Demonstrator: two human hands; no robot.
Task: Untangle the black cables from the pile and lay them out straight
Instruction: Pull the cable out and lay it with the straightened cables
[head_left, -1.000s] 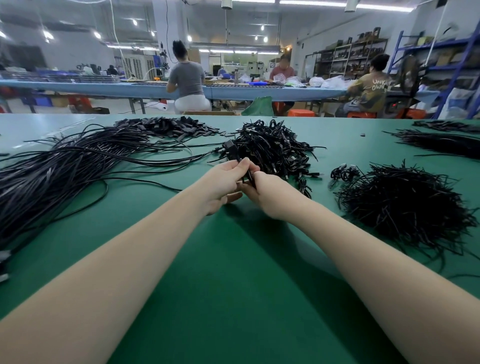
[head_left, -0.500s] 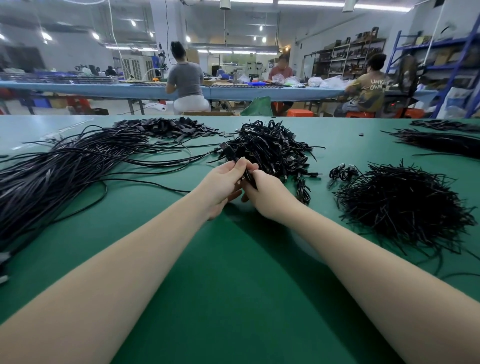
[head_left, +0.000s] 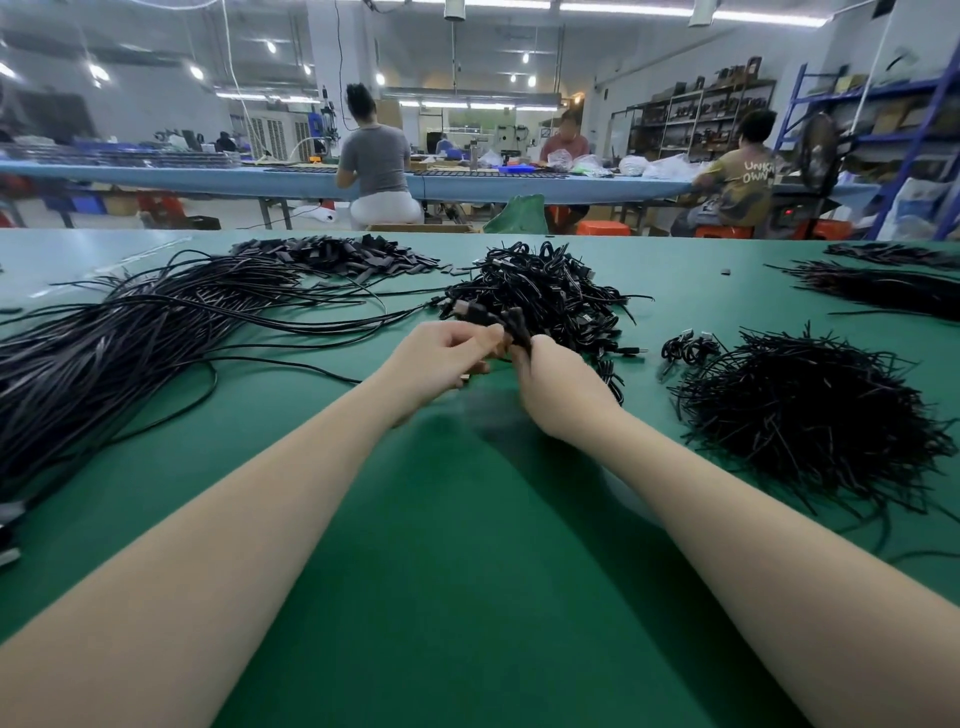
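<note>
Green felt-like mat (head_left: 467, 597) covered the worktable nearest the camera. Over it the left hand (head_left: 441, 364) and right hand (head_left: 561, 384) met, fingers curled and pinching one small folded black cable bundle (head_left: 506, 325), probably to work it loose. Just beyond lay the tangled pile of short black cables (head_left: 545, 296) it likely came from. Leftward, long black cables (head_left: 130, 332) lay roughly straight, seemingly the finished ones. A bristly heap of short black strands (head_left: 810, 415) sat right.
</note>
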